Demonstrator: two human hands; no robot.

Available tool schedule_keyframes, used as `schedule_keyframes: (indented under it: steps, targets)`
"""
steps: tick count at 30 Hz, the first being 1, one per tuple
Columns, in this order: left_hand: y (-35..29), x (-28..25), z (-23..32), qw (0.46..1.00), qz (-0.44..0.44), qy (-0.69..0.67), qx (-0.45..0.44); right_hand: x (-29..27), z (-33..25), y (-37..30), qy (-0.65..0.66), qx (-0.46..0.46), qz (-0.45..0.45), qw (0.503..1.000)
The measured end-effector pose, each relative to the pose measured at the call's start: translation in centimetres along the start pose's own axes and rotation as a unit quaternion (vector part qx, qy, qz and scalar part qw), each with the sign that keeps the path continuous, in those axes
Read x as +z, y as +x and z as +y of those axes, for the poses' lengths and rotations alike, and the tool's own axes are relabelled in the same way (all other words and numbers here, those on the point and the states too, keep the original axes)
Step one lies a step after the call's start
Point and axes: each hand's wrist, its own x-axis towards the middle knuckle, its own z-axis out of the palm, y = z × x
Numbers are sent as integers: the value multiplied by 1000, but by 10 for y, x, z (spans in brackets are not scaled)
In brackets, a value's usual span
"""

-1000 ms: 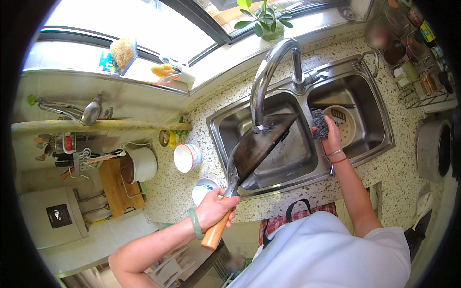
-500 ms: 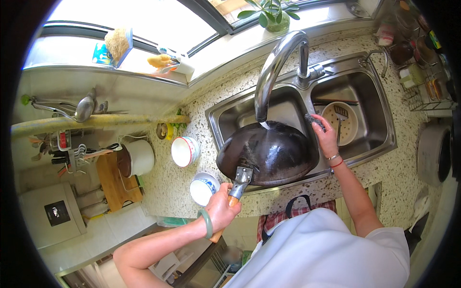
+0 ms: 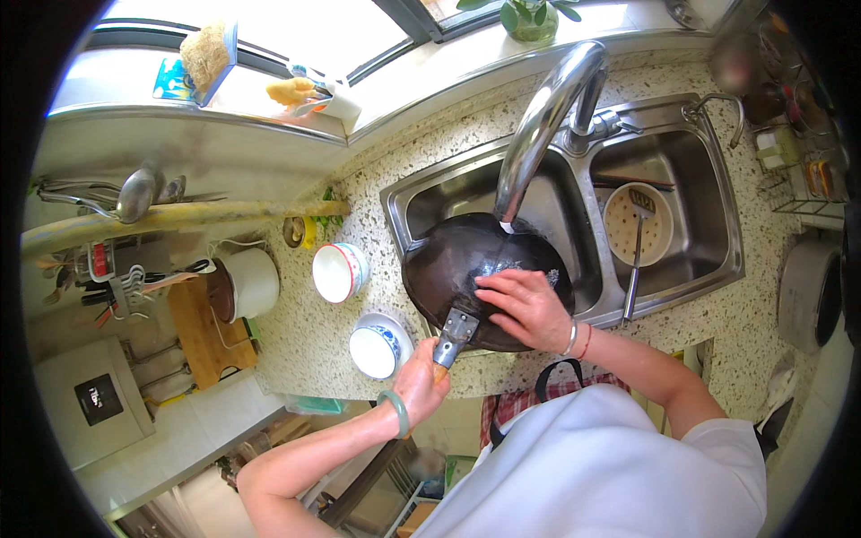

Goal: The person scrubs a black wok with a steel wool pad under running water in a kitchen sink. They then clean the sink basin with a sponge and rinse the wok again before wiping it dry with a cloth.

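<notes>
A dark wok is tipped over the left sink basin, its blackened outer side up. My left hand is closed around its wooden handle, close to the metal bracket. My right hand presses on the wok's wet surface, fingers bent over it. The grey steel wool scrubber seen in that hand earlier is hidden beneath the fingers now. Above the wok's far edge, the spout of the chrome faucet runs a short stream of water onto it.
In the right sink basin a cream colander holds a slotted spatula. A red-rimmed bowl and a blue-patterned bowl stand on the counter left of the sink. Farther left is a white pot.
My right hand has moved left from over the divider and colander onto the wok, and the scrubber has gone out of sight under it. My left hand keeps its grip on the handle.
</notes>
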Motion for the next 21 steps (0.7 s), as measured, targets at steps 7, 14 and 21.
schedule_keyframes:
  steps: [7, 14, 21]
  targets:
    - [5, 8, -16, 999, -15, -41, -21, 5, 41, -13, 106, 131, 14, 986]
    - [22, -9, -7, 845, -253, -412, -228, 17, 67, -12, 175, 204, 87, 959]
    - [24, -8, -2, 816, -254, -451, -256, 21, 6, 24, 155, 7, -68, 986]
